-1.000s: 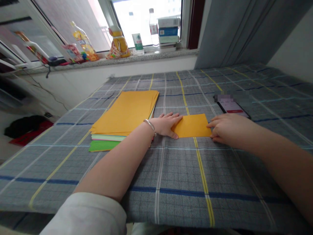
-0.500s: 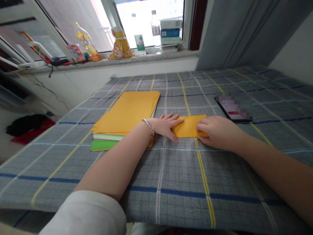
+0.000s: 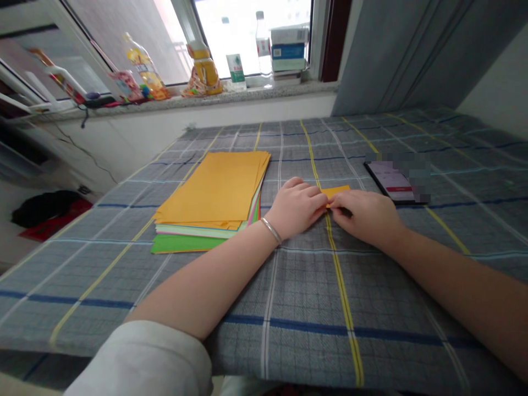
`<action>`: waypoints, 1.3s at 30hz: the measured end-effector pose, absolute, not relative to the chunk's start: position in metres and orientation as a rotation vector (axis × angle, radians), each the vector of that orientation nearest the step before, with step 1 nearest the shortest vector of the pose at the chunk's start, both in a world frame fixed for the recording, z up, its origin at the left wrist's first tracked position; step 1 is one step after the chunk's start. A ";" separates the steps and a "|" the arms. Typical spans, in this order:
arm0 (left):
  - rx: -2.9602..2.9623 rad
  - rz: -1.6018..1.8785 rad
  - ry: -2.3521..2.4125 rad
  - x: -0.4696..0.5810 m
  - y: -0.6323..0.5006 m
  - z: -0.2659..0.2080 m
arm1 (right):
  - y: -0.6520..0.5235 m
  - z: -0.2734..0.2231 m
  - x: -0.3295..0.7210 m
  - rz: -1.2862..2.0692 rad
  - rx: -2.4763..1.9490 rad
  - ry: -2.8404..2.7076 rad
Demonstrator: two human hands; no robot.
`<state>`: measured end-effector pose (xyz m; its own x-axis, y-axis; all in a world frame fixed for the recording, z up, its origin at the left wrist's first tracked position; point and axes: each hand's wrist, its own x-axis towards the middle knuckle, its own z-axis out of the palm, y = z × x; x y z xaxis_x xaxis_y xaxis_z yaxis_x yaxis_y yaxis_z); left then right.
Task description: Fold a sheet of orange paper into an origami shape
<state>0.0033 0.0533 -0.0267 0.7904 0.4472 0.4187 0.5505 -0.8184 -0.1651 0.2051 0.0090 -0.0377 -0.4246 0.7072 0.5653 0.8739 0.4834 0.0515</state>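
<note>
A folded piece of orange paper (image 3: 338, 191) lies on the checked cloth, mostly covered by my hands. My left hand (image 3: 297, 204), with a silver bangle at its wrist, has its fingers curled onto the paper's near edge. Close against it, my right hand (image 3: 365, 215) pinches the same edge between thumb and fingers. The fingertips of both hands almost meet there. Left of my hands is a stack of coloured paper (image 3: 214, 187), orange on top, with white, pink and green sheets showing below.
A phone (image 3: 396, 182) with its screen lit lies beyond my right hand. Grey checked cloth (image 3: 305, 308) covers the surface. Along the windowsill (image 3: 256, 94) stand bottles, a green-and-white tube (image 3: 236, 70) and stacked boxes (image 3: 289, 52). A grey curtain (image 3: 396, 60) hangs at the right.
My left hand has gone from spread flat on the paper to curled fingers, moving right towards my right hand. The near part of the paper is now hidden or folded; less orange shows.
</note>
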 end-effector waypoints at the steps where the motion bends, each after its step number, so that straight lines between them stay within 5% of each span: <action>1: -2.648 -0.622 -0.774 0.004 0.053 -0.029 | 0.010 -0.038 0.204 -0.453 -1.339 -2.218; 11: -2.514 -0.866 -0.784 0.009 0.051 -0.037 | 0.012 -0.038 0.198 -0.243 -1.304 -2.092; 39: -2.451 -0.980 -0.845 -0.024 0.083 -0.029 | 0.035 -0.036 0.241 -0.322 -1.559 -1.984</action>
<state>-0.0237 0.0835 -0.0293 0.5788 0.3935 0.7142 0.6488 -0.7528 -0.1111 0.2405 0.0350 -0.0357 -0.1406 0.8018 0.5808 0.9443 0.2850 -0.1648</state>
